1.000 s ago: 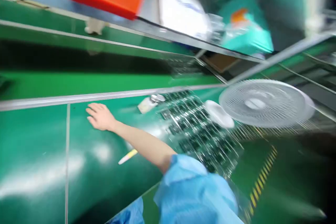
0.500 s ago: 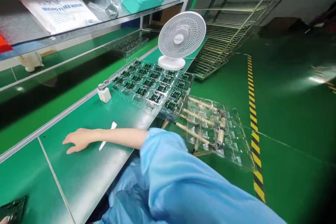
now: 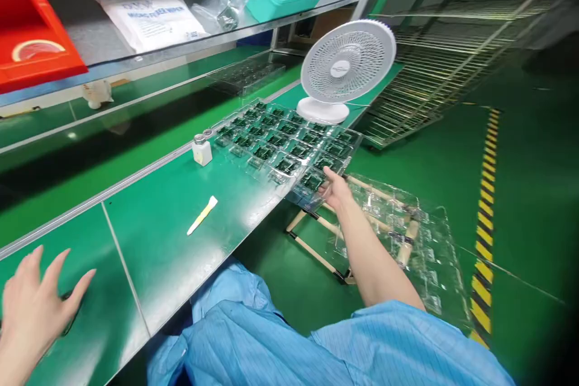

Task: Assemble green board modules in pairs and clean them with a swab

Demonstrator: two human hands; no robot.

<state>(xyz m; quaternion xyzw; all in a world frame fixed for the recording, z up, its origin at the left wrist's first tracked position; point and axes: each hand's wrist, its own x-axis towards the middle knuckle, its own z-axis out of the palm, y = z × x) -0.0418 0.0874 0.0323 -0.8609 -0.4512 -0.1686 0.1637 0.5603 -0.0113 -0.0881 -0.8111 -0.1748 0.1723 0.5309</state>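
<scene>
My right hand [image 3: 335,190] grips the near right edge of a clear plastic blister tray [image 3: 350,160], thumb on top and the other fingers partly hidden under the rim. Dark green circuit boards [image 3: 286,164] sit in the tray's pockets. At the lower left, my left hand [image 3: 38,304] is spread with its fingers apart over the green bench [image 3: 165,205]. A dark object [image 3: 67,313] shows partly behind that hand, and what it is cannot be made out. Between the hands lies a small brush-like tool [image 3: 202,215] with a yellow handle and white ends.
A white bottle [image 3: 201,151] stands at the bench's back edge. Behind the tray is a white fan [image 3: 348,63]. Another clear tray [image 3: 434,253] rests on a pipe frame [image 3: 316,253] beside the bench. A wire rack [image 3: 443,54] stands beyond; a red bin [image 3: 36,30] sits on the shelf.
My right hand has moved from over the bench to the tray's edge and taken hold there. My left hand has come into view, open. The view has turned left.
</scene>
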